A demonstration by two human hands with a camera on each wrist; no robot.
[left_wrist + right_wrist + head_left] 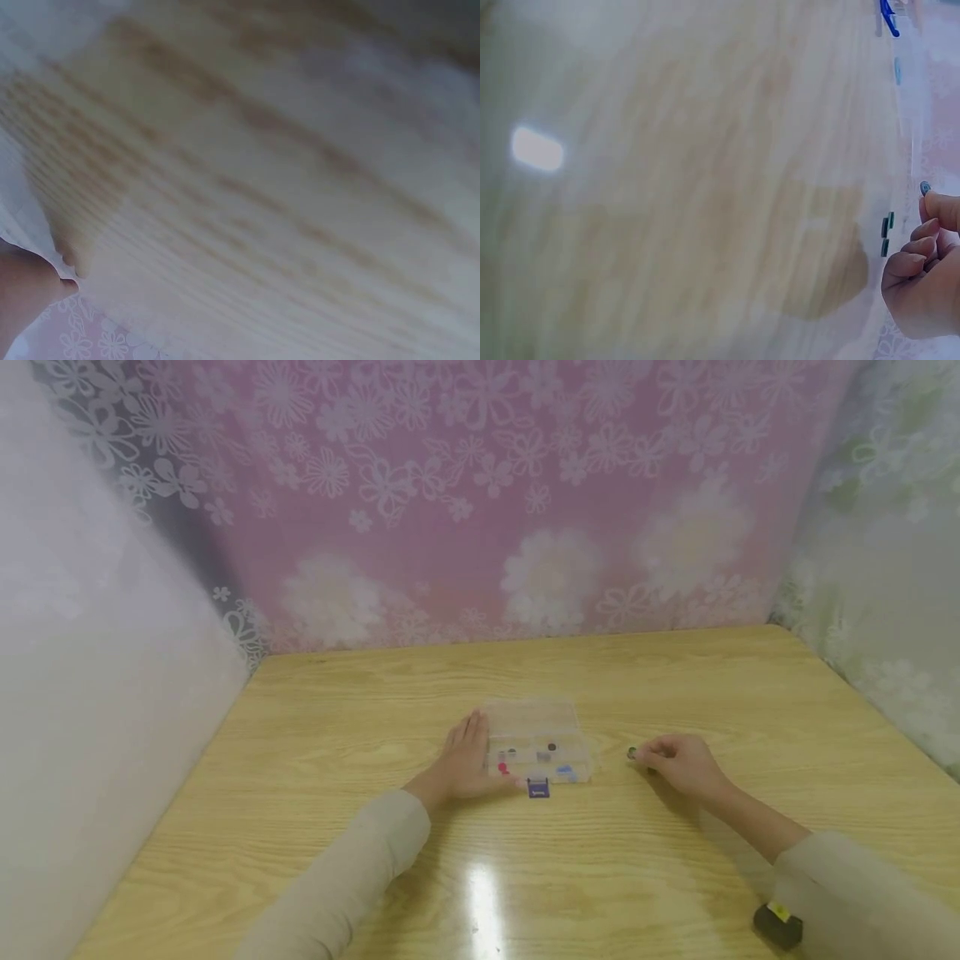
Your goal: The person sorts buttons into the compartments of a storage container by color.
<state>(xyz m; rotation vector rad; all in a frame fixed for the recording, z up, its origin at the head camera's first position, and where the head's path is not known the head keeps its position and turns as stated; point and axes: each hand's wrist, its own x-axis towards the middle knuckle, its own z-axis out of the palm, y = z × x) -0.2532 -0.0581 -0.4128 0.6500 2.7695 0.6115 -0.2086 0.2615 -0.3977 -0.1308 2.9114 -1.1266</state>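
Observation:
A clear plastic compartment box lies on the table with its transparent lid raised at the back. Red pieces, blue pieces and a few dark round ones sit in its compartments. My left hand rests along the box's left side, fingers straight, with the thumb reaching along the front edge. To the right of the box, my right hand pinches a small round green button-like piece between thumb and forefinger. Three small dark green pieces appear beside this hand in the right wrist view.
A purple-blue latch sticks out at the box's front. A black object with a yellow label is by the right sleeve. Flowered cloth hangs behind the wooden table, with pale walls at both sides.

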